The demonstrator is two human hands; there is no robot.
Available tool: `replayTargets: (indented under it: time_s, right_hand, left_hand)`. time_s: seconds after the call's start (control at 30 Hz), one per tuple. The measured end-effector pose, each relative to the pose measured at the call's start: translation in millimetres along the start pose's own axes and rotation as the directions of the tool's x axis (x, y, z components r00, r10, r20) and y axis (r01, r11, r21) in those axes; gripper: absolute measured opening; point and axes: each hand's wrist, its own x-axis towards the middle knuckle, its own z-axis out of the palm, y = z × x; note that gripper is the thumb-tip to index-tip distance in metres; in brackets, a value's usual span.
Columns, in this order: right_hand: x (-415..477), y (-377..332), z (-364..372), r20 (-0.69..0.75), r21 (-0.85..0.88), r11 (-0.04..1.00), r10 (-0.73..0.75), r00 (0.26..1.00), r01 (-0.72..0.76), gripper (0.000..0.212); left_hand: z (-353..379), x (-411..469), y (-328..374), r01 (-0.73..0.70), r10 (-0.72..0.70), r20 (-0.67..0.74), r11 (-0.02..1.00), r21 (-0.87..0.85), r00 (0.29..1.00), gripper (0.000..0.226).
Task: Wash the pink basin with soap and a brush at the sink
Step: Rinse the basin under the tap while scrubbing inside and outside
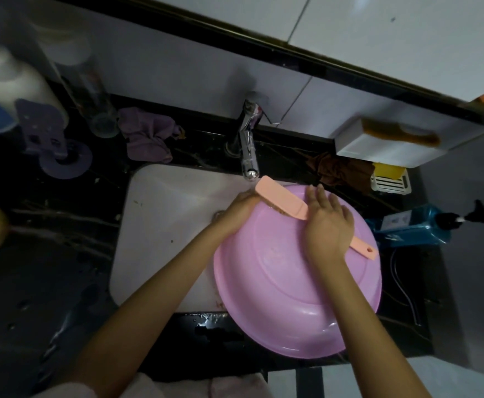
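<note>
Left hand (242, 206): gripping the pink basin (292, 297) rim, steadying it over the sink (160, 225).
Right hand (328, 225): holding the brush (276, 195); pressing its bristles flat is probably scrubbing best.

Open room only in the left half of the white rectangular sink (160, 239)
The upturned round pink plastic basin (292, 288) fills the right half. The chrome tap (248, 150) overhangs the far rim, and a blue pump bottle (416, 228) crowds the right.
</note>
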Motion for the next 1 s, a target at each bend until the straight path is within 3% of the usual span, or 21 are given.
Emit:
replayTargets:
  time_s: [0.07, 0.17, 0.2, 0.23, 0.3, 0.4, 0.47, 0.6, 0.7, 0.83, 0.93, 1.0]
  right_hand:
    - [3, -2, -1, -0.003, -0.010, 1.000, -0.002, 1.000, 0.001, 0.058]
    - [4, -6, -3, 0.014, -0.028, 1.000, 0.006, 1.000, -0.006, 0.057]
    - [4, -7, -3, 0.013, -0.035, 0.999, 0.005, 1.000, -0.004, 0.057]
    - [5, -8, -3, 0.012, -0.038, 0.999, 0.004, 1.000, -0.004, 0.057]
    - [5, -6, -2, 0.014, -0.036, 0.999, 0.013, 1.000, -0.013, 0.058]
    - [0, -2, 0, 0.017, -0.029, 0.999, 0.024, 1.000, -0.024, 0.061]
    - [-2, -2, 0, 0.024, -0.019, 1.000, 0.025, 0.999, -0.024, 0.063]
    - [1, -6, -3, 0.034, -0.035, 0.999, 0.024, 0.999, -0.022, 0.061]
    - [4, -9, -2, 0.034, -0.061, 0.998, 0.034, 0.999, -0.032, 0.060]
    - [5, -10, 3, 0.020, -0.067, 0.997, 0.041, 0.999, -0.040, 0.059]
    - [6, -11, 3, 0.028, -0.069, 0.997, 0.042, 0.999, -0.040, 0.059]
    - [7, -11, 2, 0.026, -0.069, 0.997, 0.043, 0.999, -0.041, 0.059]
  left_hand:
    - [-1, 5, 0, 0.021, -0.021, 0.012, 0.999, -0.029, 1.000, 0.031]
    - [-8, 17, -52, 0.150, -0.163, -0.077, 0.977, -0.150, 0.984, 0.066]
    - [-10, 6, -56, 0.200, -0.222, -0.104, 0.961, -0.191, 0.969, 0.073]
    - [-8, -17, -44, 0.200, -0.235, -0.115, 0.946, -0.255, 0.965, 0.066]
    - [2, -45, -30, 0.137, -0.163, -0.086, 0.959, -0.246, 0.983, 0.037]
    - [9, -43, -23, -0.004, -0.013, -0.096, 0.984, -0.178, 0.995, 0.042]
    - [4, -26, -15, -0.024, 0.016, -0.065, 0.991, -0.130, 0.998, 0.042]
    - [-3, -5, -24, 0.153, -0.170, -0.066, 0.966, -0.207, 0.983, 0.033]
    - [1, -38, -33, 0.141, -0.169, -0.067, 0.943, -0.301, 0.983, 0.027]
    - [9, -57, -38, 0.065, -0.128, -0.140, 0.919, -0.389, 0.982, 0.037]
    - [0, -18, -31, -0.006, -0.027, -0.130, 0.968, -0.252, 0.991, 0.041]
    - [-8, 28, -66, 0.112, -0.128, -0.075, 0.974, -0.196, 0.989, 0.060]
